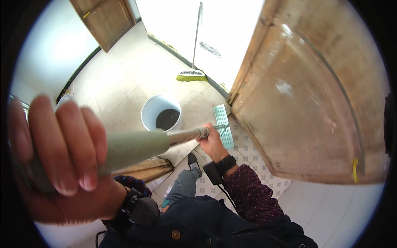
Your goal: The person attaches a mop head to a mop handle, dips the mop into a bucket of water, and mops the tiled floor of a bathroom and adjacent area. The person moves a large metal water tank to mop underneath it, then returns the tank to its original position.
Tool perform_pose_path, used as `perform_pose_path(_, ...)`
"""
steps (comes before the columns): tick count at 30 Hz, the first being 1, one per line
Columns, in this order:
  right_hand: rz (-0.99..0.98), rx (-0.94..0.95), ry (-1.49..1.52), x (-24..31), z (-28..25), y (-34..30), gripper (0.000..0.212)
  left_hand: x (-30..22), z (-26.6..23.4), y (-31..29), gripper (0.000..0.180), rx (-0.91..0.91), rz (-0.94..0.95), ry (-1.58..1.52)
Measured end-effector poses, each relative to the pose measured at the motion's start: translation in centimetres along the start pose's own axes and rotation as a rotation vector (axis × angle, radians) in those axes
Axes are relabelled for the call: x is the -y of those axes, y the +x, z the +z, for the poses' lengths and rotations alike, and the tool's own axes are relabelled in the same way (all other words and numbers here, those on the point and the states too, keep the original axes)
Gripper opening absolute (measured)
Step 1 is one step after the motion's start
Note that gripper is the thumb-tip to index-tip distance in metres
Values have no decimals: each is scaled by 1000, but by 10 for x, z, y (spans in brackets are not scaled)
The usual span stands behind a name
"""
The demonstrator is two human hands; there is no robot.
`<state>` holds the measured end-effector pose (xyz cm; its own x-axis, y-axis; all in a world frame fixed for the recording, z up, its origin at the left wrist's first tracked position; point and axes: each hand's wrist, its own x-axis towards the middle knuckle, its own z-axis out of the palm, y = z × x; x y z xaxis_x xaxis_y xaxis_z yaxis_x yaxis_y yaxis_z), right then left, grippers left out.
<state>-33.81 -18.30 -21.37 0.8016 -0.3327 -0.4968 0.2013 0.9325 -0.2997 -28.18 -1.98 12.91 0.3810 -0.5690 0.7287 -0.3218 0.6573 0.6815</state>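
My left hand [66, 153], large and near the camera, is closed around the thick grey-green grip [136, 149] of a flat mop. Further down, my right hand [213, 144] wraps around the mop's metal shaft [186, 135], by a pale collar. The mop's light teal, slotted head [224, 128] is beyond my right hand, low over the tiles by the doorway; whether it touches the floor I cannot tell. Left of the head stands a white bucket [149, 113] with dark liquid in it.
A broom [192, 75] with yellow-green bristles leans upright against the white far wall. To the right stands a worn wooden door [297, 103]; another wooden door [105, 22] is at the far left. Wood [159, 168] shows below the mop grip. My shoe [193, 161] is on patterned tiles [244, 138].
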Motion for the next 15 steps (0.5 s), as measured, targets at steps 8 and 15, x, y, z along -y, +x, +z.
perform_pose_path(8, 158, -29, -20, 57, 99, 181, 8, 115, -104, 125, 24, -165, -57, 246)
perform_pose_path(15, 331, 70, -74, 67, 114, 301, 13, 191, -192, 143, 49, -584, -165, 339)
